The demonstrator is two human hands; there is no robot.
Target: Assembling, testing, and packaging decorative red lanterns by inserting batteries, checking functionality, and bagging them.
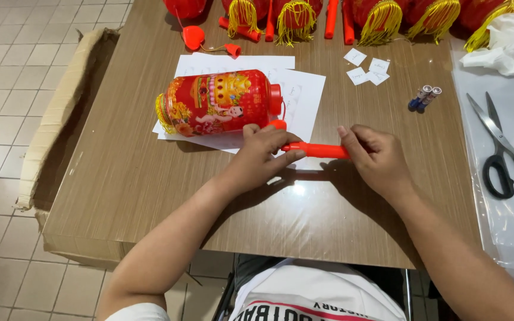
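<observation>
the left hand [264,151] and the right hand [371,156] are both clamped on a short orange plastic rod [316,150], one at each end, held level just above the brown wood-grain table [150,178]. the left fingers are folded over the rod's near end, and the right fingers and thumb are pinched round its far end.

just beyond the left hand a red printed cylindrical lantern with a yellow fringe [218,102] lies on its side on white paper sheets [298,95]. two small batteries [425,97] lie well apart to the right, near small white paper slips [367,66].

a clear plastic sheet [507,208] at the right edge bears black-handled scissors [504,154]. more red lanterns with yellow tassels [382,18] line the far edge, with crumpled white tissue [507,38] beside them.

an open cardboard box [60,113] stands against the table's left edge; its inside is in shadow and i cannot tell what it holds. the tabletop in front of the hands is bare, out to the near edge.
</observation>
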